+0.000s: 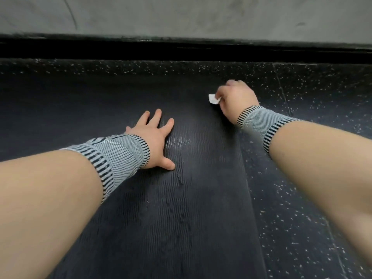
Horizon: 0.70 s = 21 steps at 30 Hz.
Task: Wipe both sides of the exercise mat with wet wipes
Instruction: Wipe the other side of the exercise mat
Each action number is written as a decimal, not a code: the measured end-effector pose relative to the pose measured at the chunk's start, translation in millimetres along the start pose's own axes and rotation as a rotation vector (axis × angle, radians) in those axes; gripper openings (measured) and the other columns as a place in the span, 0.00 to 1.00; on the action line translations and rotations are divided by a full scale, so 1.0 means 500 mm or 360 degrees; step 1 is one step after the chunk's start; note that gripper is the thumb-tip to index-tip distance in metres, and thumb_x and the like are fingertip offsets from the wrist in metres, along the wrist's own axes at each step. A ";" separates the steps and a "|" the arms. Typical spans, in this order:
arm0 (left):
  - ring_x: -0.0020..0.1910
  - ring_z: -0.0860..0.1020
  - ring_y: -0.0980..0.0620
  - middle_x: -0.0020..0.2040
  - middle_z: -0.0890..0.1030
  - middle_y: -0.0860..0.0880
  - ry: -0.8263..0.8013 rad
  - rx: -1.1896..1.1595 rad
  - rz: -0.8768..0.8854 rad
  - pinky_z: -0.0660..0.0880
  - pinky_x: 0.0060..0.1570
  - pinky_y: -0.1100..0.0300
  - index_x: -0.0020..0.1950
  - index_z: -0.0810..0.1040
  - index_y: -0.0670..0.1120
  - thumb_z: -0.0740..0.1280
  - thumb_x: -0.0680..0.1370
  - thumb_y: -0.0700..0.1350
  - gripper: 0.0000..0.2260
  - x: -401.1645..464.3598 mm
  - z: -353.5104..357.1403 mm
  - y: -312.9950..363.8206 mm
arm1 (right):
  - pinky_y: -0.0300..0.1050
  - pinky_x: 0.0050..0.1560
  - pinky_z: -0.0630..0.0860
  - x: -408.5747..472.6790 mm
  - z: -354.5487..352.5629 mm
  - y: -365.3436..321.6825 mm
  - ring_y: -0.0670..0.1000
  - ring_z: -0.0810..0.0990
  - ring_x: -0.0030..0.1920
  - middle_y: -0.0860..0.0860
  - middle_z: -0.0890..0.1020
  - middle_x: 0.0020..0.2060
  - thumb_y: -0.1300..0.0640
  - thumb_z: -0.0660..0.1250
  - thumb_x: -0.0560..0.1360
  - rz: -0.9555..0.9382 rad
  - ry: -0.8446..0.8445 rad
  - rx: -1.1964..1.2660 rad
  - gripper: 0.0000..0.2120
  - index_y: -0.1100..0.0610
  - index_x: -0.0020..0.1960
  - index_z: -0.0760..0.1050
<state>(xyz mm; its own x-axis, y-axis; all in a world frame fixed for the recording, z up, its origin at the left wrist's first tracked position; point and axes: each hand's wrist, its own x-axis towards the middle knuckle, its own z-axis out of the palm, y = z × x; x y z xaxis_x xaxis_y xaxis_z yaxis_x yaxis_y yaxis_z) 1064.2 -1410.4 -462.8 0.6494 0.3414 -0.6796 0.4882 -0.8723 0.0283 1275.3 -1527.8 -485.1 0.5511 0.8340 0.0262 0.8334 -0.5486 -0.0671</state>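
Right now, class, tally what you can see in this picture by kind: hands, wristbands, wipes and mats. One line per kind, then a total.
Hands: 2, the left hand flat on the mat, the right hand holding the wipe
Wristbands: 2, left wristband, right wristband
Wet wipes: 1, white wipe
Exercise mats: 1, black mat
Total: 6

Exercise mat [181,198] lies flat on floor [302,198], running from 6 o'clock up toward 12; floor shows along its 3 o'clock edge and beyond its far end. Wall [181,15] stands at 12, behind floor strip. Left hand [154,138] rests on mat, approx. centre. Right hand [235,98] at 1 o'clock, near mat's right edge, w/ wet wipe [213,99] on its left side, touching mat.
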 end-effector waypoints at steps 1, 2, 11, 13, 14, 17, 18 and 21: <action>0.78 0.36 0.43 0.78 0.32 0.49 -0.0003 -0.0010 0.0003 0.54 0.73 0.35 0.79 0.35 0.57 0.72 0.67 0.68 0.56 0.000 0.001 0.002 | 0.49 0.54 0.71 0.027 0.000 0.004 0.59 0.72 0.56 0.56 0.76 0.53 0.60 0.62 0.76 0.0046 0.0013 -0.0005 0.11 0.55 0.56 0.78; 0.78 0.35 0.43 0.78 0.31 0.49 -0.0010 -0.0022 0.0006 0.53 0.73 0.35 0.79 0.35 0.57 0.72 0.67 0.68 0.56 0.000 0.001 0.003 | 0.49 0.54 0.71 0.054 -0.002 0.007 0.59 0.73 0.57 0.56 0.76 0.54 0.60 0.62 0.76 0.0106 0.0016 -0.0012 0.11 0.55 0.56 0.78; 0.77 0.32 0.44 0.77 0.28 0.50 -0.0086 -0.0113 0.0003 0.49 0.72 0.33 0.78 0.33 0.56 0.73 0.69 0.64 0.56 0.006 -0.001 0.002 | 0.48 0.55 0.72 0.104 0.000 -0.045 0.60 0.77 0.54 0.57 0.79 0.52 0.61 0.62 0.75 -0.0193 -0.0056 0.0190 0.11 0.56 0.55 0.79; 0.77 0.32 0.43 0.77 0.28 0.49 -0.0077 -0.0109 0.0005 0.49 0.72 0.33 0.78 0.33 0.56 0.73 0.69 0.64 0.56 0.006 -0.001 -0.001 | 0.49 0.52 0.73 0.079 0.006 -0.042 0.61 0.78 0.51 0.58 0.79 0.47 0.63 0.63 0.74 -0.0471 -0.0071 0.0243 0.09 0.59 0.51 0.80; 0.77 0.32 0.43 0.77 0.28 0.49 -0.0078 -0.0117 0.0008 0.49 0.72 0.33 0.78 0.33 0.56 0.73 0.69 0.64 0.56 0.006 -0.002 -0.001 | 0.50 0.52 0.73 0.088 0.009 -0.041 0.61 0.77 0.51 0.58 0.79 0.47 0.63 0.64 0.73 -0.0483 -0.0049 0.0230 0.09 0.59 0.51 0.80; 0.77 0.32 0.44 0.77 0.28 0.50 -0.0085 -0.0131 0.0003 0.49 0.72 0.34 0.78 0.33 0.57 0.73 0.69 0.64 0.56 0.007 -0.002 0.001 | 0.49 0.55 0.71 0.161 0.020 -0.051 0.60 0.75 0.55 0.58 0.76 0.53 0.61 0.62 0.75 -0.0181 0.0010 0.0129 0.12 0.57 0.57 0.78; 0.77 0.32 0.44 0.77 0.28 0.50 -0.0087 -0.0125 -0.0004 0.49 0.73 0.34 0.78 0.33 0.57 0.73 0.68 0.65 0.56 0.007 -0.001 0.001 | 0.48 0.56 0.71 0.181 0.023 -0.062 0.60 0.75 0.57 0.58 0.76 0.55 0.61 0.62 0.76 -0.0073 0.0042 0.0163 0.13 0.56 0.58 0.78; 0.77 0.32 0.44 0.77 0.28 0.50 -0.0082 -0.0113 -0.0009 0.49 0.72 0.33 0.78 0.33 0.57 0.74 0.68 0.65 0.56 0.007 0.000 0.000 | 0.48 0.59 0.70 0.173 0.030 -0.082 0.60 0.73 0.59 0.57 0.75 0.57 0.62 0.62 0.76 -0.0081 0.0029 0.0204 0.15 0.56 0.60 0.78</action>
<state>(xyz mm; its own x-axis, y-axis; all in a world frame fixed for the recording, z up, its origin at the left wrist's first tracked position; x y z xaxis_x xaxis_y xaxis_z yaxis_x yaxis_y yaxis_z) 1066.7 -1409.2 -465.3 0.6162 0.3262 -0.7168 0.5331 -0.8427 0.0748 1288.3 -1432.5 -495.1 0.5098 0.8588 0.0508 0.8488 -0.4926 -0.1922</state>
